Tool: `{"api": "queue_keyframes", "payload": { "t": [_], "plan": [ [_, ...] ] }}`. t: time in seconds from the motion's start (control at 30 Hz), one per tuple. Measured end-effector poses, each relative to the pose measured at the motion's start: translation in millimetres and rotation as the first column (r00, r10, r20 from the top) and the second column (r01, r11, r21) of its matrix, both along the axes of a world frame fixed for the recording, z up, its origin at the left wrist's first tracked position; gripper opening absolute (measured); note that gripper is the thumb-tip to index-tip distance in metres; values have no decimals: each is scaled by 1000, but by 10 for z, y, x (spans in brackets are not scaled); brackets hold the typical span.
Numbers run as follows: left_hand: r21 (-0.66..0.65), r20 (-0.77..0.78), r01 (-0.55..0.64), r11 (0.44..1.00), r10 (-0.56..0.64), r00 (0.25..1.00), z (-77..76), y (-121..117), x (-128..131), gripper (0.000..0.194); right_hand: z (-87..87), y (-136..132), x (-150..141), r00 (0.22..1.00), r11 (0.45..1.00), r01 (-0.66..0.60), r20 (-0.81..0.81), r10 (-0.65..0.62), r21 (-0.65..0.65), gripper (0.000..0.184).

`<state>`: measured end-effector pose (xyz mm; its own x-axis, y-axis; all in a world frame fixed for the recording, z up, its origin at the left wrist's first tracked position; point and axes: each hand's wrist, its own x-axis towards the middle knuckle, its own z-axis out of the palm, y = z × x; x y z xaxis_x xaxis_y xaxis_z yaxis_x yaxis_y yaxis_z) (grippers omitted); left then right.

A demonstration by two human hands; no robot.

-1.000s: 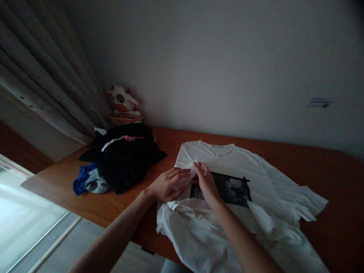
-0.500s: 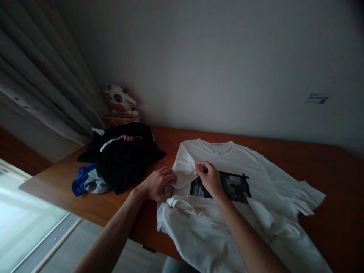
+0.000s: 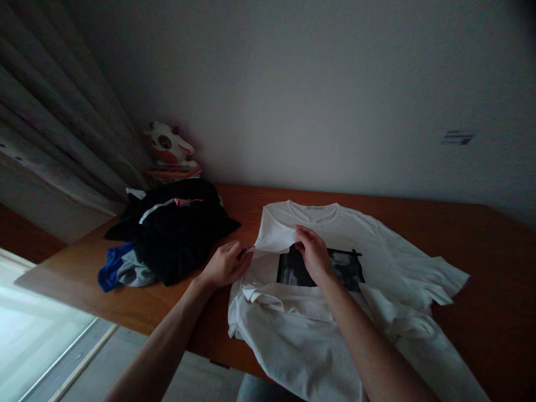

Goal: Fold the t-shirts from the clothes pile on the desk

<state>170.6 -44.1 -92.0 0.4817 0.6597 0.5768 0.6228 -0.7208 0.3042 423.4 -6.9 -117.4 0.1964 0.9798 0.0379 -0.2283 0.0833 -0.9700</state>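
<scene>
A white T-shirt (image 3: 352, 229) with a dark printed picture on its chest lies spread on the wooden table, neckline towards the wall. Its lower part is bunched in folds and hangs over the near edge. My left hand (image 3: 228, 265) pinches the end of the shirt's left-side sleeve. Between thumb and fingers, my right hand (image 3: 313, 254) grips the other corner of that sleeve, above the print. The sleeve cloth is stretched between both hands and folded inward over the chest. The opposite sleeve lies flat, pointing out to the right.
Left of the shirt is a heap of black clothing (image 3: 180, 240), with a blue garment (image 3: 109, 271) and a grey one (image 3: 136, 269) beside it. A cow-shaped toy (image 3: 170, 145) stands behind the heap by the curtain (image 3: 62, 111). The wall borders the wooden table (image 3: 473, 234).
My right hand has moved slightly up and right, drawing the sleeve edge taut. My left hand has shifted a little up and left and now pinches the sleeve end. The view has moved slightly.
</scene>
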Motion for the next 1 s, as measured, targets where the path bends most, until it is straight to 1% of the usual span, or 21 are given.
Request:
{"api": "queue_keyframes", "payload": {
  "t": [0.1, 0.2, 0.27, 0.37, 0.47, 0.57, 0.63, 0.7, 0.8, 0.87, 0.93, 1.0],
  "plan": [
    [2, -21, 68, 998, -68, 997, 28, -12, 25, 13, 3, 0, 29, 998, 998, -64, -4, 64, 13, 41],
    [21, -5, 60, 998, -60, 998, 28, -14, 28, 12, -18, -18, 45, 985, 989, -135, 116, 129, 54, 51],
    [14, 18, 28, 1000, -28, 999, 22, -15, 22, 10, -44, -36, 39, 964, 985, -152, 230, 131, 79, 55],
    [-3, 72, -14, 1000, 14, 997, 22, -23, 15, 8, -86, -58, 19, 918, 980, -113, 395, 41, 161, 51],
    [-9, 91, -7, 1000, 8, 996, 32, -33, 9, 7, -114, -55, 20, 867, 977, -78, 497, -32, 200, 36],
    [-27, 75, 21, 999, -19, 997, 34, -33, -3, 6, -117, -33, 53, 847, 981, 2, 520, -106, 196, 28],
    [-33, 67, 43, 999, -41, 997, 33, -27, -9, 6, -102, -21, 79, 843, 974, 98, 504, -191, 205, 30],
    [-21, 60, 74, 997, -72, 996, 39, -22, -9, 6, -75, -17, 97, 837, 965, 171, 487, -250, 200, 33],
    [5, 31, 126, 992, -126, 992, 61, -22, 2, 6, -14, -34, 100, 836, 967, 201, 488, -251, 154, 30],
    [11, 3, 157, 987, -157, 988, 73, -25, 9, 7, 26, -52, 93, 838, 977, 187, 503, -212, 100, 30],
    [2, -15, 181, 984, -181, 983, 74, -26, 14, 9, 46, -65, 88, 839, 985, 166, 516, -171, 57, 37],
    [-11, -17, 191, 982, -191, 981, 66, -26, 17, 8, 38, -68, 91, 826, 986, 154, 540, -160, 57, 34]
  ]
}}
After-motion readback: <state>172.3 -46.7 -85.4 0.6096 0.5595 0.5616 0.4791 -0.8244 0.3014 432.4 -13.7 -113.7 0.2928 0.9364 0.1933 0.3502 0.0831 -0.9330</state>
